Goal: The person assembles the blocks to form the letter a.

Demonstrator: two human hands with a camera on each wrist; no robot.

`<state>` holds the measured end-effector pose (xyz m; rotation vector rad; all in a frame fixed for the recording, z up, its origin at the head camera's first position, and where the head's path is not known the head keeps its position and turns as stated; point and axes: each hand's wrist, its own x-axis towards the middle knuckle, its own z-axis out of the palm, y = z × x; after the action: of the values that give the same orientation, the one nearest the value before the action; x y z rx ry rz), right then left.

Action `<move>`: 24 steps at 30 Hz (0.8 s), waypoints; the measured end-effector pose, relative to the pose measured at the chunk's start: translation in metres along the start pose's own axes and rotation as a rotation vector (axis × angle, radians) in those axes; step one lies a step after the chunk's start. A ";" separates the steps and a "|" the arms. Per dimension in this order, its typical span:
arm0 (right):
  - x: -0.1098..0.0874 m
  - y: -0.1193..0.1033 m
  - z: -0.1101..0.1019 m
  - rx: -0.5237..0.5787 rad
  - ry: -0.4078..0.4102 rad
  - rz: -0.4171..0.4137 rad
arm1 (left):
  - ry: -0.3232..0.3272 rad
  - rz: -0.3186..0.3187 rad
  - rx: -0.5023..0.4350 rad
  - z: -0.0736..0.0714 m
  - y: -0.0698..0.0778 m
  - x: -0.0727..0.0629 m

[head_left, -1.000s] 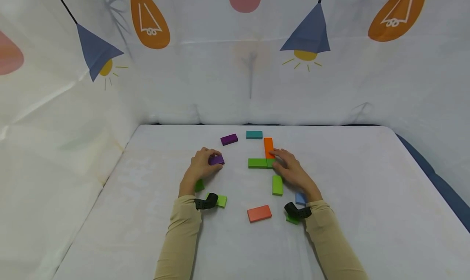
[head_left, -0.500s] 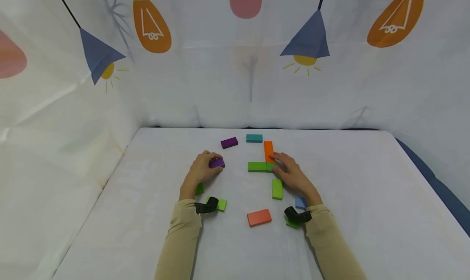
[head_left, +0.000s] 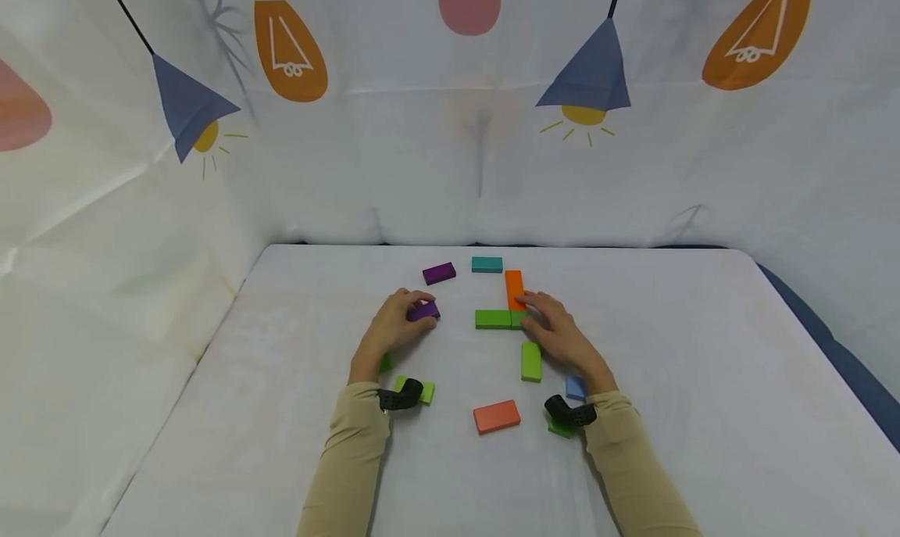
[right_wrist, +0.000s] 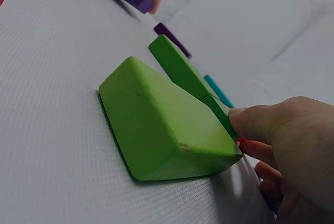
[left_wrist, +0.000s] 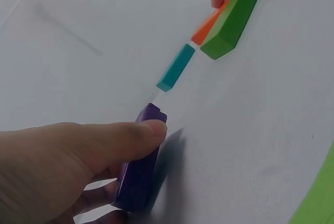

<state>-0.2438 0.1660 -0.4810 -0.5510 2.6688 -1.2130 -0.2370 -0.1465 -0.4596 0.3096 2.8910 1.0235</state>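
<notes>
My left hand (head_left: 397,324) pinches a purple block (head_left: 425,311) between thumb and fingers, a little off the tabletop in the left wrist view. A green block pair (head_left: 494,319) lies end to end, with an orange block (head_left: 516,290) meeting its right part from behind. My right hand (head_left: 558,332) holds the right-hand green block with its thumb at the end. The fingers reach to the orange block; their exact contact is partly hidden. Closer to me lies a light green block (head_left: 531,362), large in the right wrist view.
Behind the hands lie a dark purple block (head_left: 439,273) and a teal block (head_left: 487,265). A coral block (head_left: 496,417) sits nearer. Under the right wrist are a blue block (head_left: 575,388) and a green one; more green blocks lie under the left wrist. Patterned cloth (head_left: 422,162) hangs behind the table.
My left hand has shifted slightly right with the purple block. The right hand stays in place. The head view has tilted a little upward.
</notes>
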 end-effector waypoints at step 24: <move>0.004 0.006 -0.003 -0.001 -0.016 0.028 | 0.004 0.059 -0.020 0.012 0.009 0.008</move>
<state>-0.2495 0.1702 -0.4830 -0.5200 2.6546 -1.1952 -0.2414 -0.1303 -0.4630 0.3948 2.8895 1.0628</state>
